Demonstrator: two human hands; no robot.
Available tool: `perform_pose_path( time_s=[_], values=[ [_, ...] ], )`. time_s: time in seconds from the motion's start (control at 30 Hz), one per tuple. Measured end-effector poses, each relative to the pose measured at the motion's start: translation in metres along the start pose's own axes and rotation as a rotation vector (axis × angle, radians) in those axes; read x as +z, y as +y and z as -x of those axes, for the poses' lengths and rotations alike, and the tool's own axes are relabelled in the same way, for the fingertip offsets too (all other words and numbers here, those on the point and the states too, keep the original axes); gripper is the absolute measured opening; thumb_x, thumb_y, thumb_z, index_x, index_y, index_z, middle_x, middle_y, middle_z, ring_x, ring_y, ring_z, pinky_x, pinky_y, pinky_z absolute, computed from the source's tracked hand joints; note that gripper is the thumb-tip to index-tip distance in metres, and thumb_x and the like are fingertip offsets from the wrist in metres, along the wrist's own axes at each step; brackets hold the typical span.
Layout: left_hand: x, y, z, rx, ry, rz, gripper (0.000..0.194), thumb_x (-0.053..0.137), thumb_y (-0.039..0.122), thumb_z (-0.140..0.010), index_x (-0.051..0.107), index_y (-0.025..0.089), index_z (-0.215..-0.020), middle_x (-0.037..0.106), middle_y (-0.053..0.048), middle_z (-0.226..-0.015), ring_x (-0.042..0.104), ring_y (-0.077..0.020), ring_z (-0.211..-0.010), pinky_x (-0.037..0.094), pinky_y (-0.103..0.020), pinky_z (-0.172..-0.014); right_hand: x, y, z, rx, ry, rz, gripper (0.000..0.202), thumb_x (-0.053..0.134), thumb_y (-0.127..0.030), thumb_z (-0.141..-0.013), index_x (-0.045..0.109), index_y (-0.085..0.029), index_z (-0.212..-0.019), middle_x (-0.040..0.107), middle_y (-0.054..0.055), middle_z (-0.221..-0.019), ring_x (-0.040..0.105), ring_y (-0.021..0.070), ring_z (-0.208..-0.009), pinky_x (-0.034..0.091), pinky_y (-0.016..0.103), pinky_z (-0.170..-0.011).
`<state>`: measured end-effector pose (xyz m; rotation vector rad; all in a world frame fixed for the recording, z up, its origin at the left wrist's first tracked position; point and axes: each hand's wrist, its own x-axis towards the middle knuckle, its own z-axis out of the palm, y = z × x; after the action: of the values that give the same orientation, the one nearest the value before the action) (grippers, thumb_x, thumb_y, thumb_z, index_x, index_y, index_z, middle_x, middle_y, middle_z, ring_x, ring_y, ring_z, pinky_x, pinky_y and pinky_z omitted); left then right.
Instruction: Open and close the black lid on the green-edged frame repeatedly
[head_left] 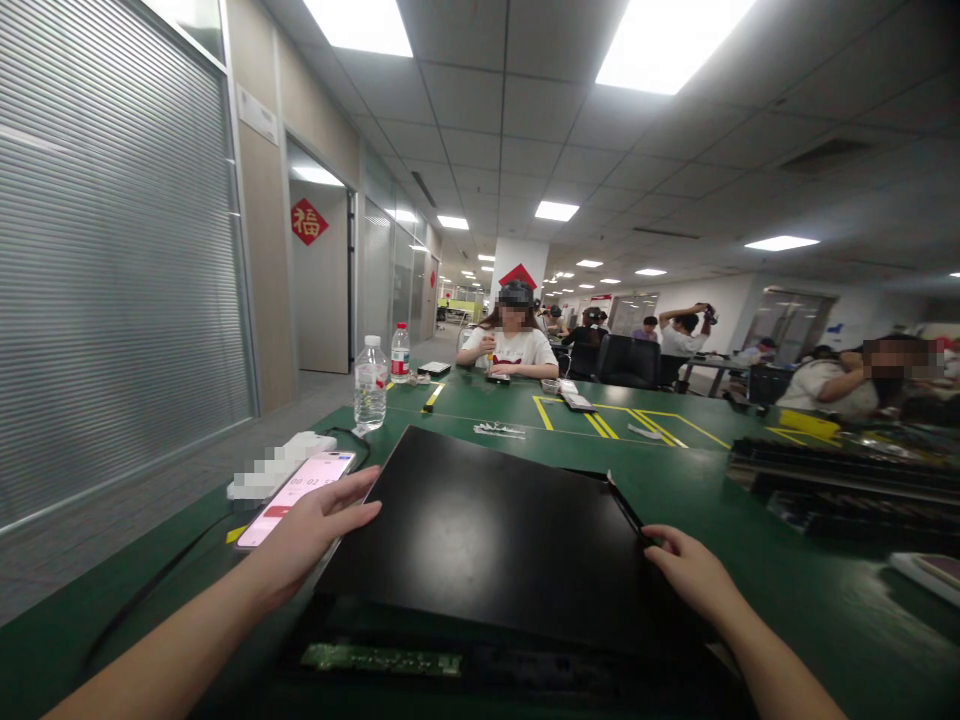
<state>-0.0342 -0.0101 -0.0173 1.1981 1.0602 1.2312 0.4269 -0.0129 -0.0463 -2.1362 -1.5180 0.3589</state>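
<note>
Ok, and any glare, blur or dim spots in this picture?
In the head view, a pale, soft-edged glare lies on the large black rectangular panel; the rectangular white ceiling lights are blown out; the long black strips at right look smeared; the narrow green circuit board at the bottom sits in dim light.

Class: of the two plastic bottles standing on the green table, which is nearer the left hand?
The clear, white-capped plastic bottle. The other bottle, clear plastic but red-capped, stands farther back from the left hand.

The wearer's hands number two; there is one black panel and one lit phone. There are two bottles and one green table.
</note>
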Motion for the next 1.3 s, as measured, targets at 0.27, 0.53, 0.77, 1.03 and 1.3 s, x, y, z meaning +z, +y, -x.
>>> perform_pose_path(
  time_s=[0.27,0.53,0.77,1.03,1.3],
  values=[
    [0.003,0.003,0.001,0.186,-0.023,-0.114,0.049,0.067,0.034,-0.071,0.057,0.023,-0.119,0.039,-0.003,-0.142,0.031,-0.0243,-0.131,0.024,-0.036,-0.108,-0.001,0.005,-0.005,0.032,0.050,-0.086,0.044,0.038,-0.042,-0.078,0.063,-0.015,-0.103,0.066,0.009,-0.102,0.060,0.0211,-0.093,0.043,0.027,-0.076],
    [0.001,-0.002,-0.001,0.251,0.005,-0.156,0.051,0.067,0.034,-0.071,0.057,0.022,-0.119,0.043,-0.004,-0.140,0.035,-0.0257,-0.129,0.026,-0.037,-0.108,-0.006,-0.003,0.000,0.123,0.004,-0.347,0.042,0.046,-0.047,-0.075,0.070,-0.015,-0.086,0.070,0.009,-0.094,0.061,0.0248,-0.095,0.043,0.030,-0.080],
    [0.000,0.008,0.003,0.249,0.081,-0.078,0.055,0.068,0.032,-0.069,0.054,0.022,-0.121,0.048,-0.003,-0.136,0.042,-0.0267,-0.125,0.028,-0.039,-0.107,-0.007,-0.009,0.002,0.089,0.152,-0.580,0.034,0.061,-0.046,-0.063,0.071,-0.017,-0.078,0.069,0.009,-0.097,0.058,0.0269,-0.099,0.043,0.035,-0.087],
    [-0.009,0.017,0.002,0.105,0.188,0.025,0.049,0.068,0.031,-0.064,0.061,0.025,-0.112,0.065,-0.001,-0.116,0.052,-0.0290,-0.115,0.051,-0.034,-0.085,-0.024,-0.037,0.020,0.095,0.085,-1.179,0.028,0.068,-0.032,-0.057,0.070,-0.020,-0.082,0.071,0.004,-0.091,0.060,0.0250,-0.099,0.044,0.037,-0.092],
    [-0.003,0.012,0.003,0.125,0.207,0.040,0.056,0.071,0.036,-0.057,0.062,0.020,-0.111,0.070,-0.004,-0.105,0.063,-0.0271,-0.098,0.049,-0.035,-0.086,-0.038,-0.051,0.038,0.201,-0.086,-1.530,0.023,0.058,-0.035,-0.068,0.068,-0.022,-0.084,0.071,0.003,-0.079,0.065,0.0233,-0.085,0.052,0.036,-0.080]
  ],
)
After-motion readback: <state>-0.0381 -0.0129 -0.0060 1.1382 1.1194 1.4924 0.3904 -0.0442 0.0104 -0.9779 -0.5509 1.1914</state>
